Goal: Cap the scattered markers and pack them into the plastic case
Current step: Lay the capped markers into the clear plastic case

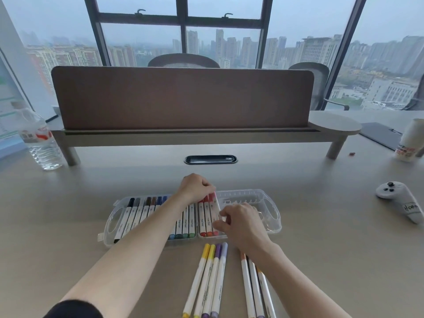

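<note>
A clear plastic case (270,216) lies open on the desk, its left part filled with a row of capped white markers (137,216). My left hand (195,188) pinches the top end of a pink-capped marker (215,203) at the right end of that row. My right hand (241,222) holds the same marker lower down, over the case's middle. Several capped markers with yellow and purple caps (208,276) lie loose on the desk in front of the case. Three more markers (254,288) lie beside them, partly under my right forearm.
A water bottle (40,143) stands at the far left. A brown partition on a shelf (183,99) runs across the back. A white controller (401,203) lies at the right, a paper cup (410,141) behind it. A cable port (210,159) sits ahead of the case.
</note>
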The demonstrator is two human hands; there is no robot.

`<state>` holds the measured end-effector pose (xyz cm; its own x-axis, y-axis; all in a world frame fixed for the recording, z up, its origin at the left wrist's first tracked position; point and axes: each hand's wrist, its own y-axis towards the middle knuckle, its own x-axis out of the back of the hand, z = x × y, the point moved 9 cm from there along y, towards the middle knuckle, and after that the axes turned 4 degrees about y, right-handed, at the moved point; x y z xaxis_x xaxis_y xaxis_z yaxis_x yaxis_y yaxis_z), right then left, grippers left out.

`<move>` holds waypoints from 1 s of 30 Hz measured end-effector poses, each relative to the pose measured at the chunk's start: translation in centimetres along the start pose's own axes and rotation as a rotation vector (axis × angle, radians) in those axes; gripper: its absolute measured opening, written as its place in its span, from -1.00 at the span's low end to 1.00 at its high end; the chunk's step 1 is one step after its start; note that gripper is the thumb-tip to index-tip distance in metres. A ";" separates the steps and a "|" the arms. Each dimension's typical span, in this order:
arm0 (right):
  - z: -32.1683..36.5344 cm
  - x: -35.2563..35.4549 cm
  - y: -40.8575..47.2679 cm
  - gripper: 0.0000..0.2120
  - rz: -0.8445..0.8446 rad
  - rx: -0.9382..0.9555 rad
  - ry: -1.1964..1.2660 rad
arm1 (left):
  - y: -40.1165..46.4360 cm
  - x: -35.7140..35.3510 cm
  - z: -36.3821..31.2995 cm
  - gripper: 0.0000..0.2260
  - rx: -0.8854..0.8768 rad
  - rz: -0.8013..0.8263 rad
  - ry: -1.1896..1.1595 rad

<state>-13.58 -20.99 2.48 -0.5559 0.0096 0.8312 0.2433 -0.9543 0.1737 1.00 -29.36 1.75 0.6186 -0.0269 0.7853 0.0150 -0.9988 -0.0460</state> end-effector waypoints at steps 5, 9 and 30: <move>-0.7 -0.1 0.0 -0.68 0.024 -0.016 -0.023 | 0.6 -0.6 0.9 -0.84 0.051 0.029 -0.024; -0.9 0.1 0.2 -0.65 0.035 -0.024 -0.030 | 0.8 -0.5 1.1 -0.86 0.099 0.015 -0.039; -3.7 2.0 -2.1 -0.92 -0.138 0.080 0.178 | -6.4 3.5 1.3 -0.90 -0.183 -0.393 -0.117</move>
<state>-18.15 -20.02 1.87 -0.7177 0.0791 0.6918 0.2136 -0.9206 0.3269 4.10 -23.06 4.03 0.6790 0.3498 0.6455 0.1337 -0.9234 0.3598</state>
